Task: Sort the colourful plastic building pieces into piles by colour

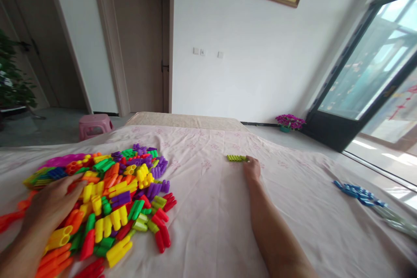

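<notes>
My left hand (54,200) rests at the left side of a heap of bright plastic building pieces (119,191). Its fingers stretch over them, with a gap between thumb and forefinger; the fingertips come close to an orange piece (91,178), and the other fingers are partly hidden. Out on the cloth, my right hand (253,167) is closed at the right end of a yellow-green row of joined pieces (236,158). The row lies sideways, pointing left from my fingers. Tube-shaped red, yellow, green, purple and orange pieces make up the heap.
A pale floral cloth (208,208) covers the surface under everything. Blue pieces (358,193) lie at the right, beside clear ones (395,219). A magenta tray-like thing (61,160) shows behind the heap. Beyond are a pink stool (95,126) and a flowerpot (285,129).
</notes>
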Available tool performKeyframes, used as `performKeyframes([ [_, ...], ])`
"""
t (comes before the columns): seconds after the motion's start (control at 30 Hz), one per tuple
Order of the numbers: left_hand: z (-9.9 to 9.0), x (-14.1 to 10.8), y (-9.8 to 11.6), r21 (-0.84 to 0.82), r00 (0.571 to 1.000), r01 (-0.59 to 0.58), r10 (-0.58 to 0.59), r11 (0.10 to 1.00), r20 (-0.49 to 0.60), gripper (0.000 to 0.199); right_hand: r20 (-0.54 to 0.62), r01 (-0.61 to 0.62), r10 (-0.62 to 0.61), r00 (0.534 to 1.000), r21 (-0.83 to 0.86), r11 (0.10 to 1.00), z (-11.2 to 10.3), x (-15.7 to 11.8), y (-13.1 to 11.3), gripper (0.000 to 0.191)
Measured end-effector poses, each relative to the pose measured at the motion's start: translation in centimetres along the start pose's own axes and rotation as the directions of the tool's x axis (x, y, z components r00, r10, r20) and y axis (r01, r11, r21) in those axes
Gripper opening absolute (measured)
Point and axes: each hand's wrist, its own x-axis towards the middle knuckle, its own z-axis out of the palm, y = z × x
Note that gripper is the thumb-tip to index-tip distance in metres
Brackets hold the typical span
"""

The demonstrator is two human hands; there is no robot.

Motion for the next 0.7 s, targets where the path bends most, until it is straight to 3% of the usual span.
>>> performKeyframes([
  [0.1, -1.7, -1.1, 2.0, -0.007, 1.0, 0.013, -0.012, 1.0, 0.024, 0.058, -0.046, 0.068, -0.071, 0.996, -0.076, 0.995, -0.1, -0.4, -1.2, 0.047],
  [0.17, -2.3, -1.5, 2.8, -0.019, 1.0, 0.012, -0.012, 1.0, 0.015, 0.057, -0.077, 0.161, -0.169, 0.983, -0.095, 0.982, 0.1, -1.1, -3.3, 0.046],
  [0.2, -2.5, -1.7, 3.1, -0.025, 1.0, 0.011, -0.011, 1.0, 0.007, 0.056, -0.05, 0.214, -0.217, 0.975, -0.059, 0.975, 0.2, -1.8, -4.8, 0.044],
  [0.27, -2.7, -1.9, 3.3, -0.037, 1.0, 0.012, -0.013, 0.999, -0.013, 0.055, 0.115, 0.303, -0.318, 0.941, 0.133, 0.944, 0.4, -4.1, -8.4, 0.037],
  [0.33, -2.7, -2.0, 3.5, -0.046, 0.999, 0.013, -0.015, 0.999, -0.038, 0.054, 0.327, 0.325, -0.463, 0.824, 0.397, 0.858, 0.3, -7.4, -12.4, 0.031],
  [0.4, -2.6, -2.1, 3.5, -0.048, 0.998, 0.015, -0.018, 0.999, -0.055, 0.054, 0.465, 0.316, -0.623, 0.629, 0.579, 0.752, -0.2, -11.1, -16.2, 0.026],
  [0.43, -2.6, -2.1, 3.5, -0.044, 0.998, 0.018, -0.02, 0.999, -0.06, 0.054, 0.506, 0.334, -0.682, 0.528, 0.614, 0.715, -0.6, -13.0, -17.9, 0.023],
  [0.5, -2.5, -2.0, 3.4, -0.038, 0.998, 0.019, -0.021, 0.999, -0.063, 0.053, 0.552, 0.408, -0.729, 0.406, 0.604, 0.685, -1.4, -16.2, -20.3, 0.02],
  [0.57, -2.4, -2.0, 3.4, -0.039, 0.998, 0.013, -0.016, 0.999, -0.065, 0.053, 0.585, 0.497, -0.725, 0.363, 0.537, 0.682, -1.9, -18.6, -21.6, 0.019],
  [0.7, -2.7, -2.1, 3.6, -0.04, 0.998, 0.026, -0.029, 0.999, -0.061, 0.053, 0.572, 0.575, -0.733, 0.368, 0.479, 0.663, -1.9, -21.0, -22.2, 0.022],
])
